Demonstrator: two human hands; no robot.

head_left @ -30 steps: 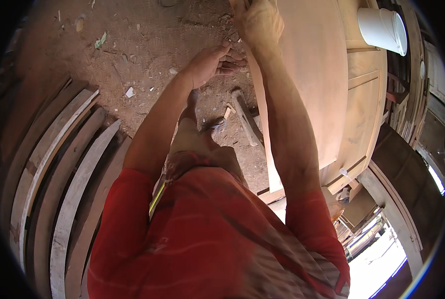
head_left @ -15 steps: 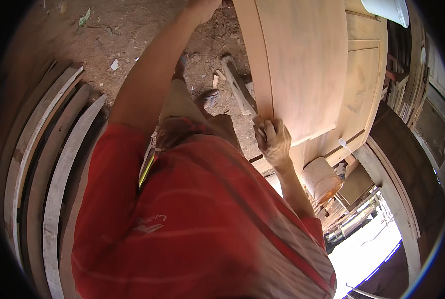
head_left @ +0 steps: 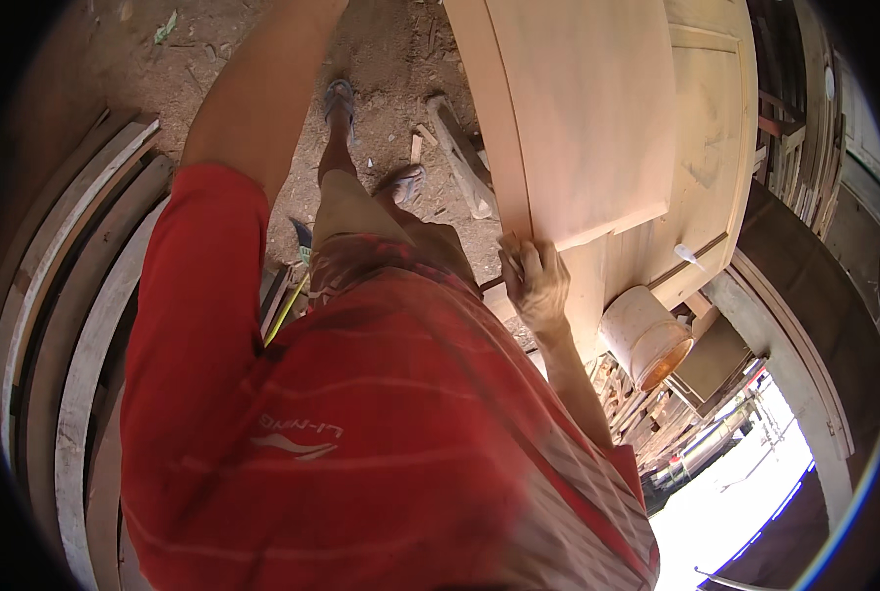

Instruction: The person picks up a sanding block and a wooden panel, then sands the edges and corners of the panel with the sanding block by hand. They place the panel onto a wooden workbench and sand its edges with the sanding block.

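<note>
My right hand (head_left: 535,283) is closed at the near left corner of a pale wooden panel (head_left: 587,118), fingers curled over its edge. The panel is long and smooth, with a raised strip along its left side. It lies over a wider framed wooden door (head_left: 711,128). My left arm (head_left: 253,98) stretches away past the upper edge of the view, so its hand is hidden.
Curved-looking long boards (head_left: 115,325) are stacked on the left. A whitish bucket (head_left: 647,335) stands beyond my right forearm. A wooden trestle leg (head_left: 459,153) rises from the dirt floor (head_left: 400,69). A small white object (head_left: 687,255) lies on the door.
The panel's near edge has shifted away from me over the door, with my right hand still at its corner. My left arm has swung left, its hand leaving view.
</note>
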